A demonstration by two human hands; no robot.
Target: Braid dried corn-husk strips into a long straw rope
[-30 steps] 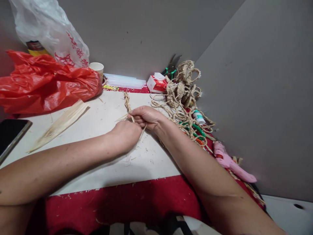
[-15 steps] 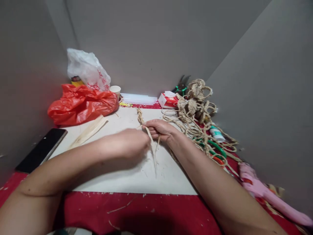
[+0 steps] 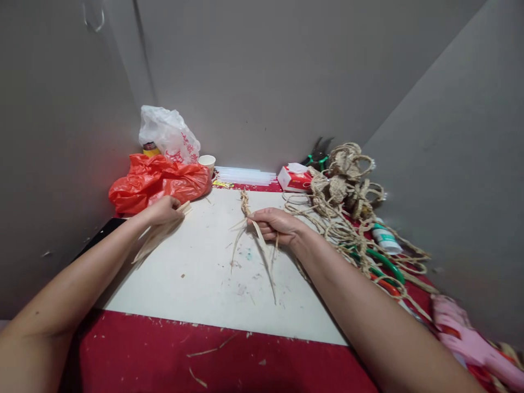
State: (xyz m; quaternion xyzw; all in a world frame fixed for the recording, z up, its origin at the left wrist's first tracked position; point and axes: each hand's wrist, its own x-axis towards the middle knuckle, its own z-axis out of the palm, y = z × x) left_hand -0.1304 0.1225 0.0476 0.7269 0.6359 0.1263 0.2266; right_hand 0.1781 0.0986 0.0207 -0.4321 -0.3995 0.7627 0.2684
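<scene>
My right hand (image 3: 276, 222) pinches the lower end of a short braid (image 3: 244, 201) of dried, straw-coloured fibre, just right of the board's middle. Loose strands hang from the pinch, the widest a pale flat strip (image 3: 264, 251) that points toward me. Over on the left, my left hand (image 3: 164, 210) is closed on a small bundle of pale dried husk strips (image 3: 155, 240) lying along the white board (image 3: 196, 289). Its fingertips are partly hidden behind the hand.
Orange-red (image 3: 159, 180) and white (image 3: 167, 131) plastic bags stand at back left beside a paper cup (image 3: 207, 162). Clear sticks (image 3: 245, 176) and a tissue box (image 3: 295, 179) line the back. On the right lie tangled rope (image 3: 327, 218), a white-green bottle (image 3: 387, 240) and a pink glue gun (image 3: 470, 338).
My left hand has moved left from beside the braid to the husk strips and closed on them. My right hand keeps its pinch on the braid. The camera view has shifted slightly.
</scene>
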